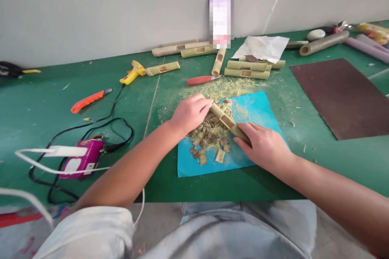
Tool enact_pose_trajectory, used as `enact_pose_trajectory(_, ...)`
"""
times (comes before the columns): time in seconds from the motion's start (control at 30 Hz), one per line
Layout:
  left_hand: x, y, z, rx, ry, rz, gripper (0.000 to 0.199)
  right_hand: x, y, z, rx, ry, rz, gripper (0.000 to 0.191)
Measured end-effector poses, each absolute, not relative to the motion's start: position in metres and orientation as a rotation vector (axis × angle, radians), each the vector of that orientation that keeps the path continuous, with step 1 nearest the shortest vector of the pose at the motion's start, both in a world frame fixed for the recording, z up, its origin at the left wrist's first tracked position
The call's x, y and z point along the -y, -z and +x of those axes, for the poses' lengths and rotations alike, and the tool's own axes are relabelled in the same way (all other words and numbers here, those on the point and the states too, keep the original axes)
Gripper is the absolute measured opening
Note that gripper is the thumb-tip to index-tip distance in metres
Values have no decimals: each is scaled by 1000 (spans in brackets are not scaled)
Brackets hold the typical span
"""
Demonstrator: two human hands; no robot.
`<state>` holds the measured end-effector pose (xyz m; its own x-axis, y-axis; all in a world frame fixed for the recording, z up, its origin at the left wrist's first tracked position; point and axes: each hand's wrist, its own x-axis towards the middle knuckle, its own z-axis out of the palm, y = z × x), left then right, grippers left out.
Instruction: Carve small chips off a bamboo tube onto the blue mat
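A bamboo tube (pixel 227 121) with a rectangular opening cut in its upper side slants between my two hands. My left hand (pixel 193 111) is closed at its far end, fingertips against the rim. Around the near end, my right hand (pixel 263 143) is wrapped with the thumb along the tube. Beneath it lies a blue sheet (pixel 252 109), bearing a heap of cut bamboo chips (pixel 208 133) and pale shavings. A red-handled knife (pixel 200 80) rests just beyond the heap, its blade pointing right.
More bamboo tubes (pixel 246 73) lie along the back, near a propped, blurred phone (pixel 221 20) and white paper (pixel 261 47). A yellow glue gun (pixel 133 72), an orange utility knife (pixel 91 100) and a purple power strip (pixel 82 158) with cables occupy the left. A brown board (pixel 343 97) lies right.
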<state>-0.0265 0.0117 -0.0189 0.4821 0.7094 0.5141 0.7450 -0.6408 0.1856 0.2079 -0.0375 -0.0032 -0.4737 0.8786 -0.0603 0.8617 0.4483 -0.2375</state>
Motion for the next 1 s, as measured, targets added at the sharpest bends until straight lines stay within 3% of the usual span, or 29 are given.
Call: enact_pose_trajectory(1.0,-9,16,-22,1357,784,-2649,28,36,6,209,2575,-357,-1549,27)
